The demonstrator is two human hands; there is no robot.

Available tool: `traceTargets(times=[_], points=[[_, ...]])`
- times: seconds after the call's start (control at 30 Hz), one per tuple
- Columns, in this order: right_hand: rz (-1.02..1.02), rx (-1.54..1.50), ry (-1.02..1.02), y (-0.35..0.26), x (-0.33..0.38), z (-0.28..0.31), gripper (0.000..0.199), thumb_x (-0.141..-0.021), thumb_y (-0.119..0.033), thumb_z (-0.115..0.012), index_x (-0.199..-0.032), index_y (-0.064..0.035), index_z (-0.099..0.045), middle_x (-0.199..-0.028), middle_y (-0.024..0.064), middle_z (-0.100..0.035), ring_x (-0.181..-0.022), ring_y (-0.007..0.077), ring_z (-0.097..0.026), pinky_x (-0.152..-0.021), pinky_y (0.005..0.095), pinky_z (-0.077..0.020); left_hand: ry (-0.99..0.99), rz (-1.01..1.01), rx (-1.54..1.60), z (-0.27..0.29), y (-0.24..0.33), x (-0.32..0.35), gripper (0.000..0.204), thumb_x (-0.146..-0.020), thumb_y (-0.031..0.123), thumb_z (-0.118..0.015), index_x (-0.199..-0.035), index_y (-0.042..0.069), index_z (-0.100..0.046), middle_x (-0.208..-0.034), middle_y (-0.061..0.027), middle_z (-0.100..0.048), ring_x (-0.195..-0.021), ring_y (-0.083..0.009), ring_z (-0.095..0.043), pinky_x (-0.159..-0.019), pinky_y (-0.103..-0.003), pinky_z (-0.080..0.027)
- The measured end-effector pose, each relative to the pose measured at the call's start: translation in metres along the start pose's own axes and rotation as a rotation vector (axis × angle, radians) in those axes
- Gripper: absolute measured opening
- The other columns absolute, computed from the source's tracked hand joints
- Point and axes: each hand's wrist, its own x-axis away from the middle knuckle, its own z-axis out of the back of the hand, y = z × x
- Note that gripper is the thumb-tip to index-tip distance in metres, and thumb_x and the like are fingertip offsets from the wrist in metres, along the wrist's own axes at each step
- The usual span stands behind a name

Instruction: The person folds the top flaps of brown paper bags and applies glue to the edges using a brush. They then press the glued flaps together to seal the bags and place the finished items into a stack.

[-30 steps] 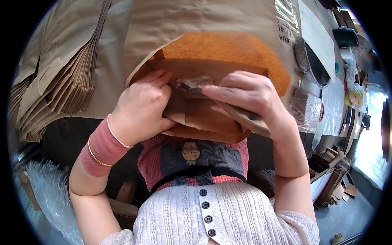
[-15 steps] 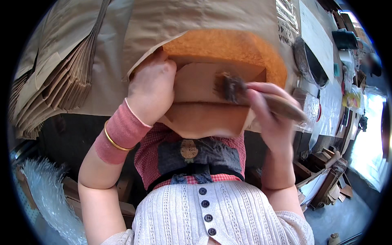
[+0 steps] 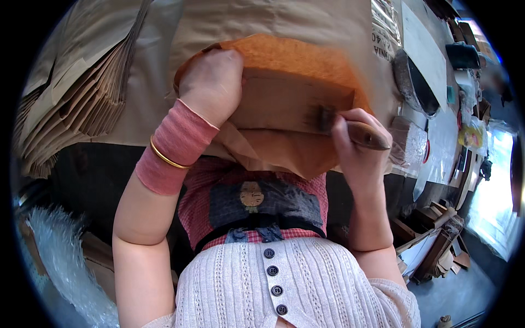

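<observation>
A large brown paper bag [image 3: 298,145] lies in front of me with its mouth spread toward me, showing an orange-brown inner side. At the left of that mouth, my left hand [image 3: 213,82] is closed on the paper edge, its fingertips mostly hidden. My right hand [image 3: 362,145] grips a brush [image 3: 369,136] by its wooden handle. The dark bristles, blurred by motion, are at the folded paper inside the mouth, toward its right end.
A fanned stack of brown paper bags [image 3: 87,98] lies on the left. To the right are a dark scoop-shaped container [image 3: 415,85], a clear plastic-wrapped bundle [image 3: 407,142] and a dark green container [image 3: 462,56]. Plastic strands [image 3: 65,262] hang at lower left; cardboard scraps [image 3: 437,246] sit lower right.
My left hand has moved up and slightly right along the bag's mouth. My right hand and the brush have shifted a little, with the bristles farther right and lower; the lower flap has creased.
</observation>
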Motion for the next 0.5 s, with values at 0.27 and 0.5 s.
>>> traceTargets(times=[0.27,0.5], points=[[-0.008,-0.777,0.167,0.037,-0.004,0.031,0.021,-0.094,-0.019,-0.055,-0.1,-0.003,-0.067,-0.103,0.0092,-0.066,-0.082,0.0188,-0.064,-0.076,0.0331,-0.0504,0.046,-0.188,-0.293,0.012,0.028,0.002,0.009,-0.074,0.006,-0.061,-0.072,0.007,-0.07,-0.072,-0.0106,-0.068,-0.076,-0.0255,-0.069,-0.061,-0.034,-0.056],[-0.132,-1.956,0.022,0.088,-0.037,-0.084,0.037,-0.099,-0.029,-0.047,-0.124,-0.0036,-0.055,-0.125,0.0133,-0.059,-0.106,0.0238,-0.06,-0.106,0.0437,-0.0366,0.033,-0.346,-0.254,0.006,0.037,0.007,0.005,-0.073,0.006,-0.059,-0.07,0.008,-0.063,-0.076,-0.0086,-0.063,-0.079,-0.0256,-0.064,-0.07,-0.036,-0.053]])
